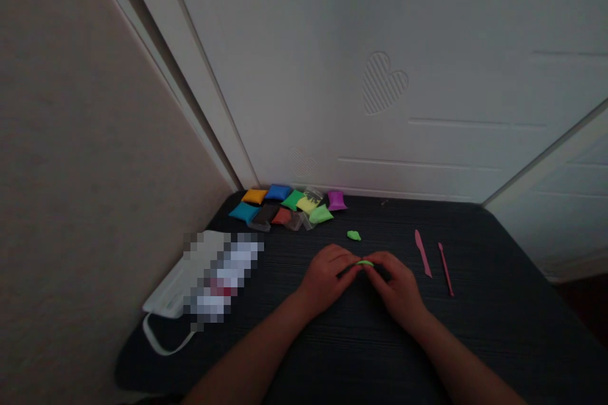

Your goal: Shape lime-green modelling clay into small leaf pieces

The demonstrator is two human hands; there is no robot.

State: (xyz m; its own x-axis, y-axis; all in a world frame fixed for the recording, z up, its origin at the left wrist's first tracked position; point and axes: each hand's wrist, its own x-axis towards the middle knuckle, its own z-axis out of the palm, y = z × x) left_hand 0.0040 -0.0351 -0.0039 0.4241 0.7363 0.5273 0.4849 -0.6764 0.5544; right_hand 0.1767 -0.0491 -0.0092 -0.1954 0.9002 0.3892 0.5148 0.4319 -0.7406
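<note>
Between the fingertips of both hands is a small, flattened piece of light green modelling clay [365,262]. My left hand [329,275] pinches its left end, and my right hand [393,281] pinches the right end, so the fingers cover part of it. Just beyond the hands, a second lump of light green clay [354,235] lies on the dark table [380,354]. To the right of my right hand rest a pink plastic clay knife [422,253] and a thin pink modelling stick [445,269].
Several colourful clay packets, among them a blue one [278,192], a purple one [337,200] and a light green one [321,214], lie along the back edge. At the left sits a white case with a strap [166,291], beside a blurred-out item [225,278]. White panels [304,76] rise behind the table.
</note>
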